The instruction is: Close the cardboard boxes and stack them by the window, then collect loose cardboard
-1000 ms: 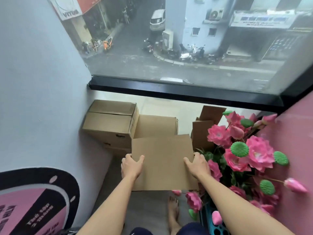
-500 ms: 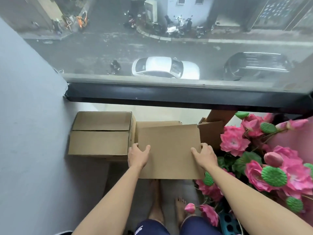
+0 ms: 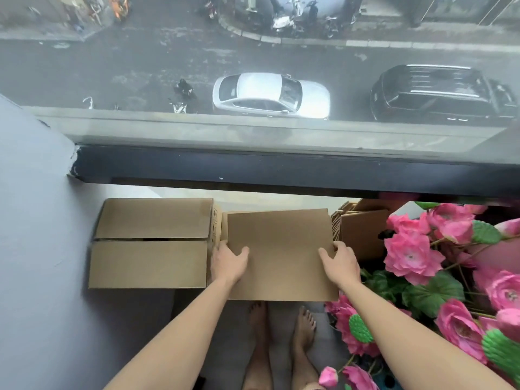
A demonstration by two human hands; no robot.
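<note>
Both hands hold one flat brown box (image 3: 281,254) by its side edges, at about 6 o'clock from the window (image 3: 253,80) & just above the floor (image 3: 239,333) in front of the bare feet (image 3: 281,327). The left hand (image 3: 228,262) is on the box's 9 o'clock edge w/ the thumb lying on top; its fingers (image 3: 222,246) curl over the side. The right hand (image 3: 340,261) is on the 3 o'clock edge the same way, thumb on top, fingers wrapped down the side, so both hands are closed round the box, not wide. At 9 o'clock of it, touching or just beside (can't tell which), sits a closed box (image 3: 152,243) w/ its two top flaps meeting in a line. At 3 o'clock some loose cardboard (image 3: 360,232) stands on edge, next to pink flowers (image 3: 410,254). The held box looks light: two hands carry it out in front w/ no sag, prob. empty or nearly so. Cardboard is stiff along the edges but the big top face will bend in if you press the middle, so the side edges are the good place to hold, near the corners. The skin is dry & a bit rough, not slippery. It won't break, but a corner can crush if it bumps the wall (image 3: 42,249) or the black window frame (image 3: 281,170). Set it down flat & gently.
</note>
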